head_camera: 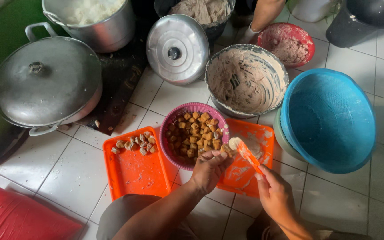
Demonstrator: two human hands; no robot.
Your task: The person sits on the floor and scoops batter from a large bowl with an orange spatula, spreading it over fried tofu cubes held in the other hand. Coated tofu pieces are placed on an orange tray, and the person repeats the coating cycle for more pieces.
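My left hand (209, 169) holds a small golden fried tofu piece (226, 150) over the rim of a pink basket (173, 119) full of similar tofu cubes (195, 133). My right hand (274, 195) grips an orange spatula (250, 156) whose tip carries a dab of pale paste (234, 142) against the held piece. Both hands hover above an orange tray (263, 138) smeared with paste. Left of the basket, another orange tray (134, 173) bears a small cluster of filled tofu pieces (136, 143).
A grey bowl (246, 80) smeared with paste, a blue basin (330, 118) and a red bowl (289, 42) stand behind. A lidded metal pot (45, 80), a loose lid (177, 48) and a rice pot (94, 18) are at left. Another person's arm (263, 15) reaches in at top.
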